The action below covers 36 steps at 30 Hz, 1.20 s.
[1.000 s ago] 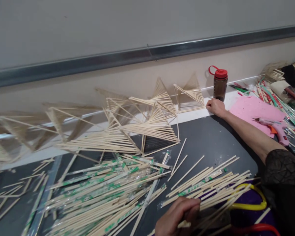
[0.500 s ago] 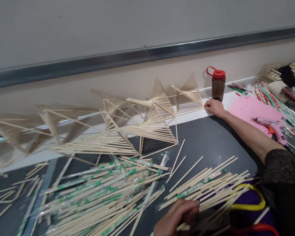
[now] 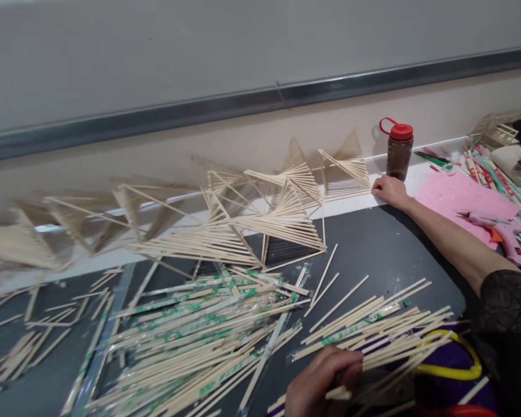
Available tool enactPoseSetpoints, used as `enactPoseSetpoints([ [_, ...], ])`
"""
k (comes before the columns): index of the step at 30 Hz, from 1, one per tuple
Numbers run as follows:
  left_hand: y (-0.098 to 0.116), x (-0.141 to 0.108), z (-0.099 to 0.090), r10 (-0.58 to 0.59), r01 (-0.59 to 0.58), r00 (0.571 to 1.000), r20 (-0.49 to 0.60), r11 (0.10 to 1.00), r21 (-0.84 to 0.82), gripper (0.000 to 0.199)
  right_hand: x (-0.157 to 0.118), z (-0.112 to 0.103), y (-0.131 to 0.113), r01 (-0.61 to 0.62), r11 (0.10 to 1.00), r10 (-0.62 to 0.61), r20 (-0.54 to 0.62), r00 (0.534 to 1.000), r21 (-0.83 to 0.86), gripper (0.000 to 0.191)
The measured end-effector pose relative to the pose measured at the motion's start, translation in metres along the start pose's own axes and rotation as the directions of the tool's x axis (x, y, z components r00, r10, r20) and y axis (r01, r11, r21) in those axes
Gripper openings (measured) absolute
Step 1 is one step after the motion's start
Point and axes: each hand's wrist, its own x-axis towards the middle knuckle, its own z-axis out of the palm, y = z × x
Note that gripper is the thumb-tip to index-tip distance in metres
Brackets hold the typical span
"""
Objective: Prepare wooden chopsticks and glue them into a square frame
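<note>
Down at the bottom of the view, my left hand (image 3: pixel 319 379) is closed around a bunch of bare chopsticks (image 3: pixel 341 394); their short ends poke out below the fingers. Farther away, my right hand (image 3: pixel 389 191) reaches to the white ledge by the wall. Its fingers are pinched at the right end of a long structure of fanned, twisted chopsticks (image 3: pixel 278 226), where the lowest sticks meet the fingertips. Beneath my left hand and to its right spread loose chopsticks (image 3: pixel 399 324), a few still in green-printed wrappers.
A brown bottle with a red lid (image 3: pixel 400 150) stands just behind my right hand. Farther right, a glue gun (image 3: pixel 497 229) lies on pink sheeting (image 3: pixel 443 194). Wrapped chopsticks (image 3: pixel 208 341) are heaped at centre left. Yellow-handled scissors (image 3: pixel 469 370) lie at lower right.
The view has turned a little left, so the whole scene sits farther right, with more of the structure showing on the left. Both hands keep their hold.
</note>
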Motion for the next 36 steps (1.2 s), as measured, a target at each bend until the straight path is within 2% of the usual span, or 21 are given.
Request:
enactPoseSetpoints([
  [5, 0.001, -0.002, 0.0, -0.064, 0.064, 0.998, 0.018, 0.998, -0.015, 0.014, 0.0, 0.0, -0.001, 0.014, 0.999, -0.015, -0.005, 1.0, -0.035, 0.024],
  [14, 0.001, -0.003, 0.003, -0.053, 0.053, 0.999, 0.009, 0.998, -0.027, 0.018, 0.0, 0.003, 0.001, 0.034, 0.999, -0.035, -0.007, 0.999, -0.034, 0.024],
  [22, -0.001, -0.002, 0.002, -0.042, 0.042, 0.999, 0.018, 0.999, -0.009, 0.015, 0.0, 0.003, 0.001, 0.127, 0.987, -0.128, -0.004, 0.992, -0.099, 0.025],
  [25, 0.001, -0.001, 0.004, -0.085, 0.085, 0.996, -0.017, 0.996, 0.003, 0.012, -0.001, -0.001, 0.001, 0.168, 0.976, -0.165, 0.03, 0.986, -0.14, 0.025],
  [28, 0.007, -0.001, 0.007, -0.17, 0.17, 0.98, -0.1, 0.985, -0.01, 0.014, -0.006, -0.009, 0.002, 0.214, 0.963, -0.207, 0.064, 0.976, -0.162, 0.023],
  [31, 0.013, 0.001, 0.008, -0.217, 0.211, 0.966, -0.139, 0.976, -0.058, 0.017, -0.016, -0.023, 0.006, 0.218, 0.963, -0.209, 0.072, 0.975, -0.158, 0.022],
  [34, 0.016, 0.003, 0.005, -0.27, 0.26, 0.959, -0.091, 0.96, -0.106, 0.017, -0.032, -0.043, 0.008, 0.196, 0.973, -0.191, 0.053, 0.98, -0.123, 0.021],
  [35, 0.017, 0.005, 0.005, -0.3, 0.293, 0.953, -0.046, 0.948, -0.123, 0.017, -0.039, -0.051, 0.008, 0.195, 0.975, -0.191, 0.04, 0.981, -0.104, 0.021],
  [36, 0.018, 0.006, 0.005, -0.358, 0.347, 0.932, -0.057, 0.926, -0.151, 0.017, -0.047, -0.058, 0.008, 0.196, 0.978, -0.195, 0.024, 0.981, -0.078, 0.02],
])
